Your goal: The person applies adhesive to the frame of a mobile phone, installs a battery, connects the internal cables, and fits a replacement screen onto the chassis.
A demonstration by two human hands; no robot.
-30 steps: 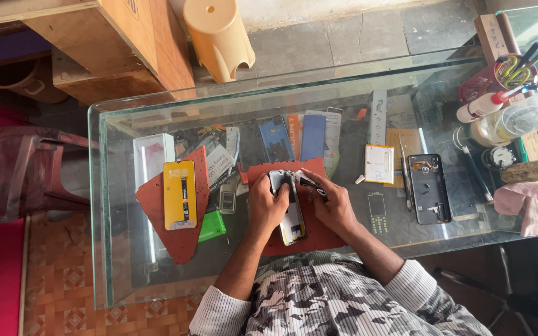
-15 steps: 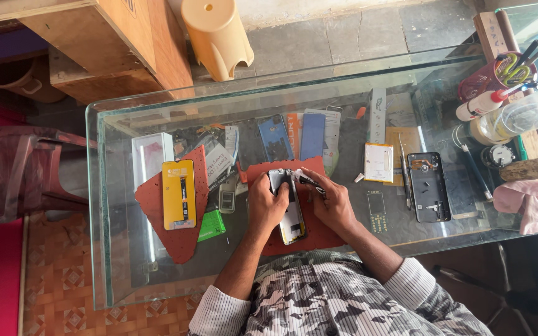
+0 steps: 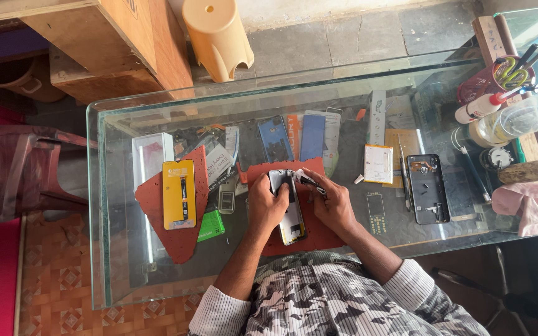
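While left hand (image 3: 268, 205) pins phone (image 3: 289, 208) — yellow package (image 3: 179, 194) beside.

head cam | looks steeply down from above | mid-range | glass table (image 3: 126, 205) fills the view

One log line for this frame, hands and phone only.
left hand: holds phone on red mat | right hand: small tool at phone's top edge | surface: glass table
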